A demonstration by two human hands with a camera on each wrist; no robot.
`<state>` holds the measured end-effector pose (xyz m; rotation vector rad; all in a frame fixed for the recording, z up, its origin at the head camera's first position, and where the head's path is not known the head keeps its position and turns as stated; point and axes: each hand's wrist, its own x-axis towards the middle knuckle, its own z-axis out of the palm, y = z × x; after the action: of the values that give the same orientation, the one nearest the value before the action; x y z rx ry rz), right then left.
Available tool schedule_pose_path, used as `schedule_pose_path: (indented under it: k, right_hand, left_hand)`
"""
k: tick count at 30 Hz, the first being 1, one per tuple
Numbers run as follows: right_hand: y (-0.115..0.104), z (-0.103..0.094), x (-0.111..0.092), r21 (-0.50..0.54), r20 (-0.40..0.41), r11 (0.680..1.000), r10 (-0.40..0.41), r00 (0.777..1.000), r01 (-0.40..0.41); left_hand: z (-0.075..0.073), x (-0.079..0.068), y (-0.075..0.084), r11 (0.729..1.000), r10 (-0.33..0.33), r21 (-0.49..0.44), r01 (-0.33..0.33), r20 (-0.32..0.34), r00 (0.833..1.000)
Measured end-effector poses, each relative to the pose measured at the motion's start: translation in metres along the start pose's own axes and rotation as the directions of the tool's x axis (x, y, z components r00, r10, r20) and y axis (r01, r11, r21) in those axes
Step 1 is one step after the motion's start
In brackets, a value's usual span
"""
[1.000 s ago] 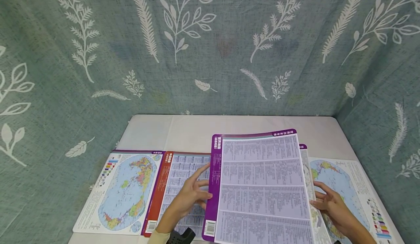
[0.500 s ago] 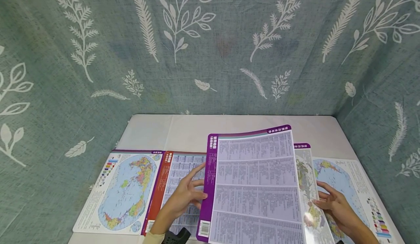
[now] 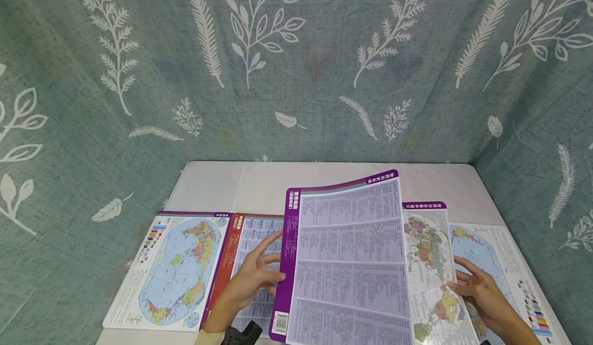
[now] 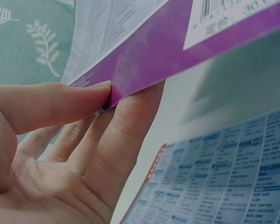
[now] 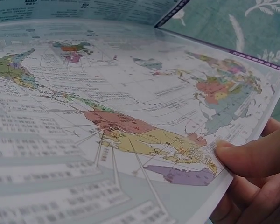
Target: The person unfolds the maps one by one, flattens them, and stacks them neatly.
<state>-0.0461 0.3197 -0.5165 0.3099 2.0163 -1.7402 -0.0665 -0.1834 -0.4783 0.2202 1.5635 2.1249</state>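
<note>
Both hands hold a laminated folding map, partly unfolded above the table. Its front panel, purple-bordered and covered in small text, slants up on the left. The other panel, printed with a world map, shows to the right and partly behind it. My left hand pinches the purple left edge between thumb and fingers, near the barcode corner. With thumb on top and fingers beneath, my right hand grips the right edge of the map panel. In the right wrist view the two panels meet at a crease.
On the white table lies a blue world map at the left. A red-edged text sheet sits beside it, partly under the left hand. Another blue world map lies at the right. Leaf-patterned curtain surrounds the table.
The left hand has moved left with the purple-bordered panel, and the right hand slightly right. More of the world map panel shows between them.
</note>
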Motion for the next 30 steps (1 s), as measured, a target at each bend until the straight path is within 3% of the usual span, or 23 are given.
schedule_pose_path:
  k: [11,21,30]
  right_hand:
    - [0.007,-0.008,0.001,-0.012,-0.052,1.000,-0.013,0.999,0.012]
    - [0.007,-0.020,-0.001,0.027,-0.012,0.998,0.061,0.998,-0.061]
    - [0.012,-0.024,-0.002,0.037,-0.008,0.997,0.063,0.998,-0.063]
  left_hand:
    - [-0.011,-0.008,0.004,0.999,0.032,0.004,-0.032,0.005,0.999]
    - [-0.021,-0.014,0.005,1.000,0.026,0.004,-0.026,-0.022,0.999]
    - [-0.028,-0.019,0.006,0.999,0.020,0.028,-0.019,-0.041,0.999]
